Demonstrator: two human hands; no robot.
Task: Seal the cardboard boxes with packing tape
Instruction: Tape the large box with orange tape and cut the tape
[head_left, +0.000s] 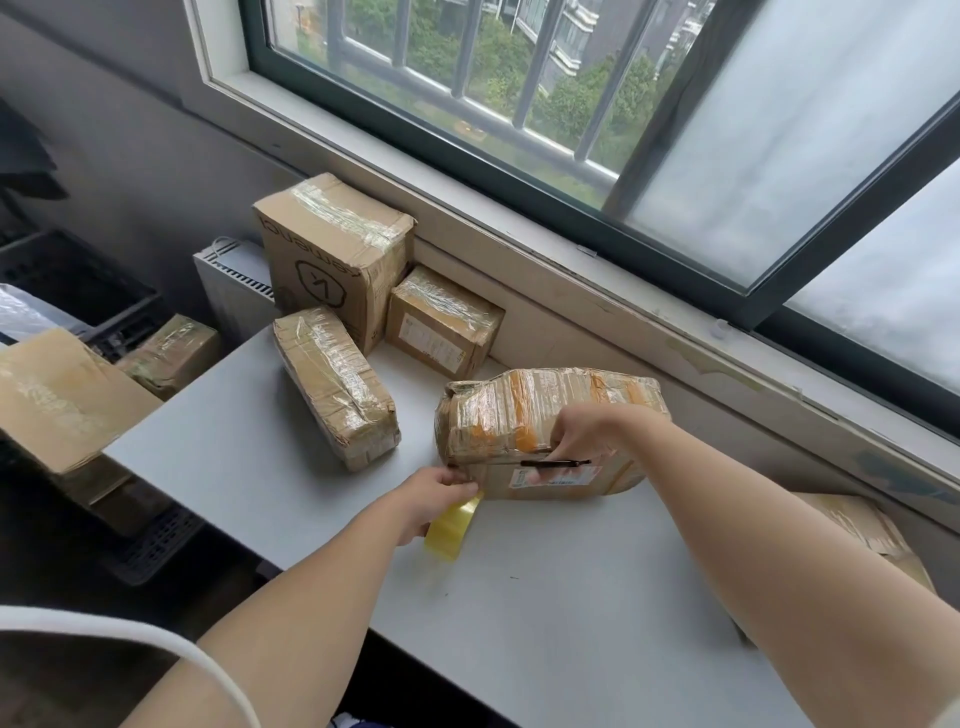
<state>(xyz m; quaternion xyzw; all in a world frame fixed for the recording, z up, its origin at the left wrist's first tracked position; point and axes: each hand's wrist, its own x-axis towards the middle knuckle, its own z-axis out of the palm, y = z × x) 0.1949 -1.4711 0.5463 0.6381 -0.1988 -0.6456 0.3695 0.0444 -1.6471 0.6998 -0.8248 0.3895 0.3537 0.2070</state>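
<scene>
A tape-wrapped cardboard box (545, 410) with orange stripes and a shipping label lies on the grey table (545, 597) in front of me. My left hand (434, 499) grips a yellowish roll of packing tape (452, 527) at the box's lower left corner, fingertips touching the box. My right hand (576, 436) rests on the box's front top edge and holds a thin black tool (556, 462), a pen or cutter, lying along that edge. A stretch of tape between roll and box is too clear to make out.
Three taped boxes stand at the table's back: a tall one (332, 254), a small one (441, 322) and a long one (335, 384). More boxes lie off the table at left (62, 400) and at right (862, 530). The window sill (675, 332) runs behind.
</scene>
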